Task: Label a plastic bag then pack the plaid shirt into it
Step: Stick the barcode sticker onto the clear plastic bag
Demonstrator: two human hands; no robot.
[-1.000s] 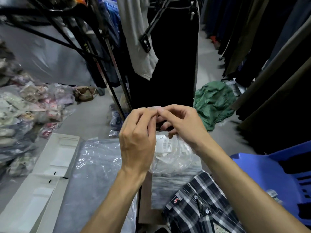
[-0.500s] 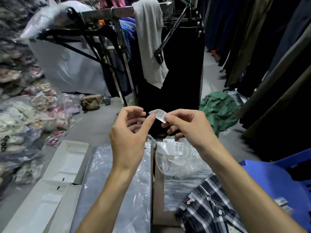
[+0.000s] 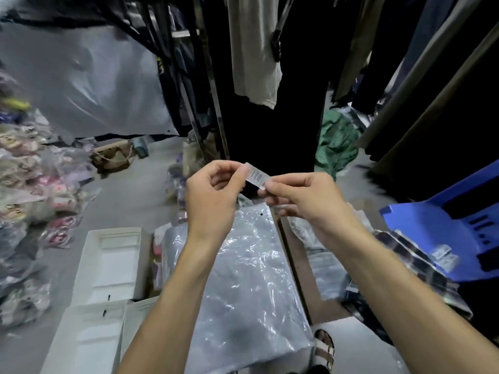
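A small white barcode label [image 3: 257,176] is stretched between both hands at chest height. My left hand [image 3: 213,197] pinches its left end, and my right hand [image 3: 302,198] pinches its right end. Below the hands a clear plastic bag [image 3: 243,282] lies flat, with grey fabric showing through it. The plaid shirt [image 3: 415,268], dark with white checks, lies at the right, mostly hidden behind my right forearm. More crumpled clear plastic [image 3: 321,268] lies between the flat bag and the shirt.
A blue plastic chair [image 3: 442,228] stands at the right with a sticker sheet [image 3: 444,257] on its seat. White cardboard boxes [image 3: 108,268] lie at the left. Bagged goods [image 3: 32,184] are piled far left. Clothes racks [image 3: 256,76] hang ahead. My sandalled foot [image 3: 324,349] shows below.
The hands have drawn apart and the label is now pulled out flat between them. The view has tipped down and to the left, so the shirt sits farther right.
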